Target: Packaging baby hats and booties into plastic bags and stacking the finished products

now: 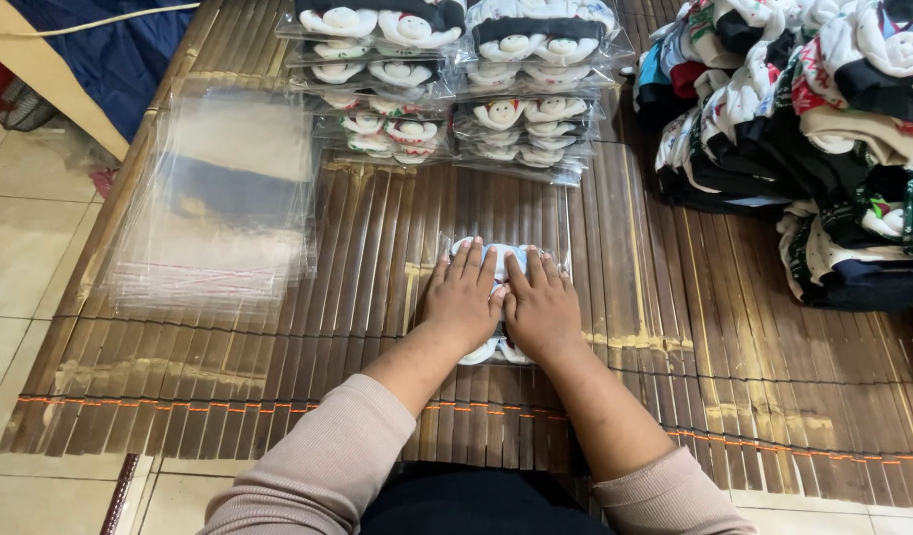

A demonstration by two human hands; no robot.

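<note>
My left hand (463, 295) and my right hand (539, 305) lie flat, side by side, pressing down on a clear plastic bag holding a folded sock pair (497, 254) with white snowman faces. The bag rests on a brown bamboo mat (357, 297) in front of me. Both palms cover most of the bag; only its far edge and a white bit near my wrists show. Fingers of both hands are spread slightly and point away from me.
Two stacks of bagged sock pairs (456, 79) stand at the far side of the mat. A heap of unbagged socks (803, 139) lies at the right. A pile of empty clear bags (218, 198) sits at the left. Tiled floor (20, 248) borders the mat.
</note>
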